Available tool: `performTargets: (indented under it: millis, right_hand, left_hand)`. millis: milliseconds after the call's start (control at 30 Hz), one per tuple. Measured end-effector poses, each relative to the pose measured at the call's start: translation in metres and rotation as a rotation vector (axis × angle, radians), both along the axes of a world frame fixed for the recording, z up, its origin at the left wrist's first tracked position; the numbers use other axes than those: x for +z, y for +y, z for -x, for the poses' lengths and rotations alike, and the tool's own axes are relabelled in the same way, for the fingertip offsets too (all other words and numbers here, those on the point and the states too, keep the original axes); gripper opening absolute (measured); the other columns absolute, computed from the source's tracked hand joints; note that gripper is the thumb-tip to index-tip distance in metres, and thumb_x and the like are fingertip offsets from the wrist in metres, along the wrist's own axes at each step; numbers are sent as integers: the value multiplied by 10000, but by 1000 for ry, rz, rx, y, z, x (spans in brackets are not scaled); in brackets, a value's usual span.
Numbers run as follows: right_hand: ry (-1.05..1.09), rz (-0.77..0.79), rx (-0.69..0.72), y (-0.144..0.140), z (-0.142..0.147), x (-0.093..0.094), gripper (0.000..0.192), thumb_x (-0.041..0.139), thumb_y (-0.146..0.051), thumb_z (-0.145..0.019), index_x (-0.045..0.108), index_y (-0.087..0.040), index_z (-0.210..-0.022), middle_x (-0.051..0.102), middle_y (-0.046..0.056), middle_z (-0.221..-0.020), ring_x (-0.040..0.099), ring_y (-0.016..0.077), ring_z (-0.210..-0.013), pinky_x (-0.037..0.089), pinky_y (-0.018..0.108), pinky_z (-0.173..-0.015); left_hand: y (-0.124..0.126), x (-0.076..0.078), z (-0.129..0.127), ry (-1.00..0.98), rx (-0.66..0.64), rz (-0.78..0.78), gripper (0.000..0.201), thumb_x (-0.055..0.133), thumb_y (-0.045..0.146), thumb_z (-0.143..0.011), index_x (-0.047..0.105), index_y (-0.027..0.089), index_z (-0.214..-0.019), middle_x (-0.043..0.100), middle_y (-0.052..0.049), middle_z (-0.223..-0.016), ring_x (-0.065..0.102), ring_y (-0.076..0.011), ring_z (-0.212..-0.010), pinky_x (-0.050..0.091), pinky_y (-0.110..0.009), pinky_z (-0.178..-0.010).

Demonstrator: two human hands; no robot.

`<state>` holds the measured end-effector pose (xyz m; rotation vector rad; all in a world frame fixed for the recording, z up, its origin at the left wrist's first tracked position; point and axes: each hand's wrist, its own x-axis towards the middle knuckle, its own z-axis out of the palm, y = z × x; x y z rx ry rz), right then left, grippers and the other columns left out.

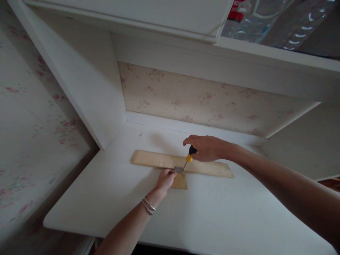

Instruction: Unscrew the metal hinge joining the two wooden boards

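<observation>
A long pale wooden board (154, 159) lies across the white desk top (212, 212). A short wooden piece (180, 182) butts against its near edge, with a small metal hinge (178, 169) over the joint. My right hand (205, 147) grips a screwdriver (189, 157) with a black and yellow handle, its tip slanting down onto the hinge. My left hand (165, 180), with bracelets on the wrist, presses on the short piece and the hinge from the left.
A white side panel (87, 85) rises at the left of the desk and floral wallpaper (202, 102) backs it. A white shelf (265, 53) hangs overhead with clear plastic bottles (265, 21) on it. A tiny dark speck (140, 134) lies near the back.
</observation>
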<state>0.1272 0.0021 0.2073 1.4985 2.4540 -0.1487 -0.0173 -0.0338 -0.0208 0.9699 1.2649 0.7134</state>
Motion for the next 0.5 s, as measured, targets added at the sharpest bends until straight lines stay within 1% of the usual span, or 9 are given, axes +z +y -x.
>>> performTargets:
  millis: [67,133,200,233,300,333,400,467,500]
  right_hand:
    - [-18,-3,-40,0,2,-1,443,492,-441,-818,560,-209,-1189,644,106,-1123,619,268,-941,438,342,-727]
    - [-30,-4,-54,0,4,-2,389,427,-405,-861,590,-185,-1138,665,120,-1057,621,264,-934,435,345,-736]
    - [-25,6,-21,0,3,-3,359,452,-326,-840,579,-213,-1156,647,101,-1116,620,252,-944,434,335,-729]
    - [-19,12,0,-1,3,-3,382,486,-308,-812,562,-238,-1180,625,83,-1169,618,248,-952,434,330,-722]
    - [-8,15,16,-1,2,-3,450,550,-352,-770,534,-272,-1213,592,64,-1228,617,253,-953,435,327,-707]
    - [-4,12,6,0,2,-3,465,555,-400,-772,531,-267,-1217,598,70,-1216,618,259,-946,435,330,-703]
    - [-4,5,-31,0,2,-3,438,485,-462,-825,552,-226,-1188,639,96,-1129,620,263,-930,432,338,-710]
    - [-12,7,-40,-1,3,-1,371,400,-396,-878,581,-199,-1136,662,107,-1061,621,253,-920,425,335,-714]
    - [-17,10,-29,-1,3,0,342,397,-342,-874,585,-206,-1124,659,102,-1074,621,245,-917,423,329,-706]
  left_hand:
    - [0,0,0,-3,-3,0,179,578,272,-765,524,165,-632,415,67,-476,354,-67,-398,210,-204,-404]
    - [0,0,0,-6,-4,-2,182,580,269,-766,523,164,-628,412,67,-478,355,-68,-403,213,-204,-404]
    - [0,0,-1,-4,0,-1,187,587,271,-765,525,162,-627,422,65,-486,360,-65,-406,213,-201,-404]
    - [0,0,-1,-1,1,0,190,593,276,-764,527,161,-627,428,65,-489,363,-64,-406,213,-199,-405]
    - [0,1,-1,5,1,0,197,602,288,-762,533,160,-630,434,64,-490,367,-61,-405,213,-197,-405]
    - [0,1,-1,8,1,0,197,603,292,-762,535,160,-631,433,65,-488,368,-62,-405,214,-197,-405]
    - [0,2,-1,14,1,1,195,594,288,-765,532,162,-629,423,67,-478,368,-65,-404,215,-199,-405]
    - [0,3,-1,18,1,5,186,581,278,-766,525,165,-629,410,70,-468,362,-68,-400,215,-203,-404]
    - [0,3,0,18,0,7,184,577,275,-765,520,166,-627,405,71,-465,359,-69,-399,216,-204,-403]
